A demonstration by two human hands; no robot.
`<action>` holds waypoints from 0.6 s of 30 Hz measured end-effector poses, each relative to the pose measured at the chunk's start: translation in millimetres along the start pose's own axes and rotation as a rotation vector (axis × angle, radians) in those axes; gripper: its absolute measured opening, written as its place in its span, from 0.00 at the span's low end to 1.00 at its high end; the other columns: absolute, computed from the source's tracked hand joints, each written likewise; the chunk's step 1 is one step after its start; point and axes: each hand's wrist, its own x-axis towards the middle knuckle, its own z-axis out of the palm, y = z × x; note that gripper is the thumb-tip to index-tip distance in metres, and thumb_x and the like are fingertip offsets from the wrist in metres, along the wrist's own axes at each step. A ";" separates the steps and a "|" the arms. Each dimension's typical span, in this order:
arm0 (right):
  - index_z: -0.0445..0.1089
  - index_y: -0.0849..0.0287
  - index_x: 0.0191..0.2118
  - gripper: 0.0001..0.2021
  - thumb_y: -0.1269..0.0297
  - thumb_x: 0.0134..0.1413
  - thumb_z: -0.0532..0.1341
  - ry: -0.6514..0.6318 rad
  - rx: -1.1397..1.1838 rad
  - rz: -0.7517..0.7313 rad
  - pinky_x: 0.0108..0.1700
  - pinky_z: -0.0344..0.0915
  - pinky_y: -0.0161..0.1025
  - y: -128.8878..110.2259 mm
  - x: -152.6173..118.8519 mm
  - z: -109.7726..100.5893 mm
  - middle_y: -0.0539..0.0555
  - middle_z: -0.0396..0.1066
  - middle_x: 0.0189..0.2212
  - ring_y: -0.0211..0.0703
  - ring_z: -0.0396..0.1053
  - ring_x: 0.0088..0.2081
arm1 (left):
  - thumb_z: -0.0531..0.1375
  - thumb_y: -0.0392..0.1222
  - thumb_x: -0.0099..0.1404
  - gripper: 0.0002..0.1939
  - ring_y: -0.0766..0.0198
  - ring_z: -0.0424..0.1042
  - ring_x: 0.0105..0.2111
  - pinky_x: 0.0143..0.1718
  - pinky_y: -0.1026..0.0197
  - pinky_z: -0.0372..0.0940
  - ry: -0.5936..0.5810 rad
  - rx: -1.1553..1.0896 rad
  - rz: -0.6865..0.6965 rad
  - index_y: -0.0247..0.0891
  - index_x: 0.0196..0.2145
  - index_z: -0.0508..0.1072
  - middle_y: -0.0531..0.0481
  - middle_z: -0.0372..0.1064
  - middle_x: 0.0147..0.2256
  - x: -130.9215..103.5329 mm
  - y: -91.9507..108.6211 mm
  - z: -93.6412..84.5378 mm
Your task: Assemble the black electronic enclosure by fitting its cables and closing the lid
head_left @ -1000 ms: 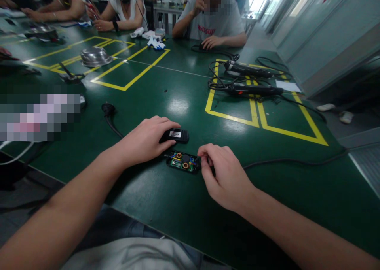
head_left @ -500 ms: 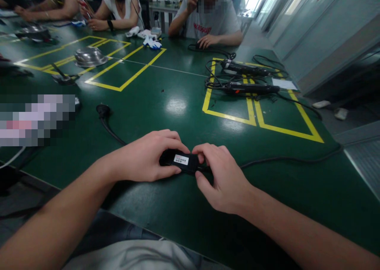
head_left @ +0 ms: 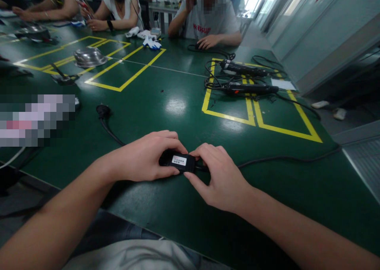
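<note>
A small black inline box with a white printed label lies on a black power cord just above the green table. My left hand is closed around its left part, thumb along the near edge and fingers along the far edge. At the box's right end, my right hand has its thumb and fingertips on either side of it. The cord runs from there under my right hand and off across the table. On the left, the cord's black plug rests beyond my left wrist.
Two black electric screwdrivers with tangled cords lie on yellow tape at the right. A shiny metal bowl and white-blue gloves are farther back. A person in a white shirt sits opposite.
My right thumb and fingers have shifted left, onto the right end of the black box. The box itself has moved slightly left in view; my left hand keeps its hold.
</note>
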 end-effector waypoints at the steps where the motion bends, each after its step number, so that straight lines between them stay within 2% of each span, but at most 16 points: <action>1: 0.70 0.56 0.44 0.06 0.63 0.64 0.65 0.001 -0.001 -0.001 0.42 0.59 0.47 -0.1 0.0 -0.1 0.56 0.77 0.40 0.50 0.71 0.38 | 0.69 0.41 0.68 0.13 0.56 0.76 0.44 0.47 0.56 0.67 -0.003 0.000 -0.001 0.42 0.50 0.82 0.49 0.77 0.43 0.1 -0.5 0.0; 18: 0.70 0.56 0.44 0.06 0.64 0.65 0.66 0.007 -0.026 -0.006 0.42 0.60 0.46 -0.9 -0.1 0.5 0.55 0.76 0.39 0.49 0.71 0.37 | 0.70 0.40 0.70 0.10 0.55 0.73 0.45 0.47 0.55 0.65 -0.007 0.036 0.005 0.42 0.48 0.80 0.49 0.76 0.42 0.3 1.5 1.7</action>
